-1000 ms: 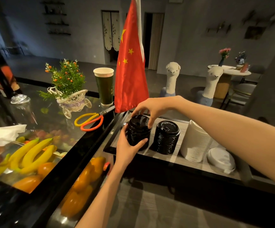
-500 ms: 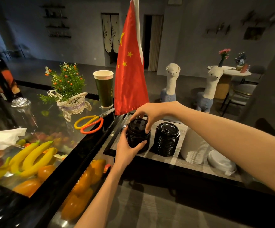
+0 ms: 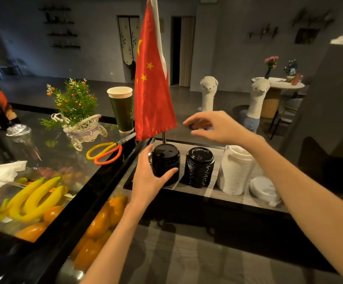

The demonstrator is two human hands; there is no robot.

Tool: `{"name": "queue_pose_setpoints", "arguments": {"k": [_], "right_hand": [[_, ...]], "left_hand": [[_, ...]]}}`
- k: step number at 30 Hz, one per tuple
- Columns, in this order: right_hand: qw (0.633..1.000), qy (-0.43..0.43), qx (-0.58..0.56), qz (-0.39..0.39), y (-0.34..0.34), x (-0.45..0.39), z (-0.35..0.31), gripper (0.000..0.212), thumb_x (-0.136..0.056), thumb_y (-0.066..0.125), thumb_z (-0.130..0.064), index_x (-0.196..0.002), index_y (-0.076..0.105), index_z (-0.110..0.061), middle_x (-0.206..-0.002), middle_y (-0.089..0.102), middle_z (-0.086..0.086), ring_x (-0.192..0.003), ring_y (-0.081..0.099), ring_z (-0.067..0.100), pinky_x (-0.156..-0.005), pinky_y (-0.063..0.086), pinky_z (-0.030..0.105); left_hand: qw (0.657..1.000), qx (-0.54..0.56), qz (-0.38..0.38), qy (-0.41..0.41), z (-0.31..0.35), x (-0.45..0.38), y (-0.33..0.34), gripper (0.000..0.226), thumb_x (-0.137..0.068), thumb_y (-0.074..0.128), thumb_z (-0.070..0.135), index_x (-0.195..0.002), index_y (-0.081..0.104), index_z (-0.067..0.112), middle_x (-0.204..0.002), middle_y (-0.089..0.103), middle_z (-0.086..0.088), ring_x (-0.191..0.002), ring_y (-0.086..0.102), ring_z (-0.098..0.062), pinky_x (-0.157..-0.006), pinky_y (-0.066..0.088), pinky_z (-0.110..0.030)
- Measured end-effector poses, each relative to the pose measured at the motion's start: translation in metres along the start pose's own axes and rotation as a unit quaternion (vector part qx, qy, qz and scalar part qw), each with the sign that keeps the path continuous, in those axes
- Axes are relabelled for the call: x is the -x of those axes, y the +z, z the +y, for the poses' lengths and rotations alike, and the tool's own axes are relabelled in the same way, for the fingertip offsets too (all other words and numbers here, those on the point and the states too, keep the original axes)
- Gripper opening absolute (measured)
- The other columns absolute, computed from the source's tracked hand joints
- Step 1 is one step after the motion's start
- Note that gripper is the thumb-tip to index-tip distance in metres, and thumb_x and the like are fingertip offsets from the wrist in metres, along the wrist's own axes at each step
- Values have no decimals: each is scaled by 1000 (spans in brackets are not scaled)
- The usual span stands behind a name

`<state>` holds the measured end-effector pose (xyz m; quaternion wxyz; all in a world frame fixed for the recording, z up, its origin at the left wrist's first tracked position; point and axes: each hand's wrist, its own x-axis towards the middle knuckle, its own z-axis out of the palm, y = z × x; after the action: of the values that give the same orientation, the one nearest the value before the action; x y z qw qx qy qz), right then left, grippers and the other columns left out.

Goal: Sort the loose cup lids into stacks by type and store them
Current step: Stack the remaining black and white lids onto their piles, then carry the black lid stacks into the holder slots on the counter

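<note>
Tray (image 3: pixel 205 194): right hand (image 3: pixel 213 128) now lifted.

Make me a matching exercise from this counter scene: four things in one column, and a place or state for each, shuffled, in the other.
Things:
1. smooth black lid stack
2. ribbed black lid stack
3. tall white lid stack
4. orange-and-yellow-handled scissors

Places or states:
A. lying on the glass counter
B. held at its side by the left hand
C. leaning, beside a loose white lid
D. standing untouched between two other stacks

Pairs: 1-B, 2-D, 3-C, 4-A
</note>
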<state>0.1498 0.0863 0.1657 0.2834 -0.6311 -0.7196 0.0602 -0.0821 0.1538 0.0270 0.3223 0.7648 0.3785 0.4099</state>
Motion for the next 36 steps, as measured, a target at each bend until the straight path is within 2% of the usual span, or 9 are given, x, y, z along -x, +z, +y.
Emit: {"name": "queue_pose_setpoints", "arguments": {"k": [5, 10, 13, 19, 22, 25, 27, 31, 36], "right_hand": [[979, 104, 44, 169, -4, 87, 24, 40, -93, 76, -29, -131, 65, -25, -127, 65, -9, -113, 60, 3, -102, 52, 26], [982, 138, 113, 68, 15, 136, 52, 78, -88, 75, -52, -155, 40, -34, -163, 37, -8, -151, 30, 14, -124, 29, 38], [981, 110, 150, 57, 24, 143, 64, 77, -94, 67, -51, -160, 31, -33, -167, 28, -8, -158, 17, 17, -126, 22, 38], [984, 103, 139, 48, 22, 143, 67, 70, -99, 62, -44, -160, 33, -28, -168, 28, -5, -158, 17, 18, -125, 21, 35], [985, 114, 82, 96, 4, 146, 62, 56, -107, 54, -34, -159, 35, -26, -167, 30, -6, -153, 26, 9, -116, 16, 8], [960, 211, 70, 169, -14, 158, 61, 37, -109, 48, -21, -146, 50, -21, -154, 47, -2, -136, 49, 15, -107, 35, 13], [946, 290, 114, 88, -21, 171, 67, 35, -106, 53, -18, -141, 53, -19, -146, 55, 3, -125, 58, 20, -101, 48, 29], [902, 349, 194, -165, -11, 180, 79, 75, -89, 80, -29, -152, 44, -13, -149, 53, 9, -129, 58, 27, -102, 53, 37], [874, 356, 202, -263, -9, 172, 103, 92, -78, 89, -38, -151, 41, -12, -140, 57, 11, -119, 62, 30, -98, 57, 42]], "left_hand": [[981, -85, -28, 171, 44, 3, 21, 60, -91, 74, 38, -143, 47, 22, -150, 46, 7, -145, 37, -10, -120, 36, -32], [932, -254, -128, 223, 58, 3, 64, 73, -100, 61, 40, -161, 26, 19, -169, 22, -3, -158, 13, -17, -128, 16, -34], [918, -311, -145, 197, 53, 6, 75, 71, -104, 53, 42, -162, 20, 20, -170, 18, -6, -158, 11, -20, -128, 14, -35], [903, -359, -112, 209, 53, 9, 83, 61, -108, 43, 40, -161, 24, 18, -167, 28, -10, -156, 23, -24, -128, 22, -40], [911, -334, -132, 202, 58, 6, 80, 66, -105, 48, 43, -162, 23, 19, -167, 26, -10, -156, 21, -25, -128, 21, -42], [930, -276, -107, 218, 68, 9, 76, 62, -103, 55, 35, -158, 33, 15, -161, 37, -10, -152, 28, -26, -125, 27, -44], [948, -218, -67, 223, 79, 18, 75, 49, -102, 57, 31, -147, 48, 15, -146, 52, -6, -139, 43, -24, -117, 38, -42], [977, -96, -66, 178, 96, 41, 78, 19, -101, 58, 28, -119, 62, 24, -110, 63, 10, -101, 56, -8, -89, 49, -28], [982, 24, -168, 81, 96, 59, 96, 10, -101, 61, 25, -110, 64, 27, -92, 68, 13, -88, 64, 1, -76, 51, -18]]}}
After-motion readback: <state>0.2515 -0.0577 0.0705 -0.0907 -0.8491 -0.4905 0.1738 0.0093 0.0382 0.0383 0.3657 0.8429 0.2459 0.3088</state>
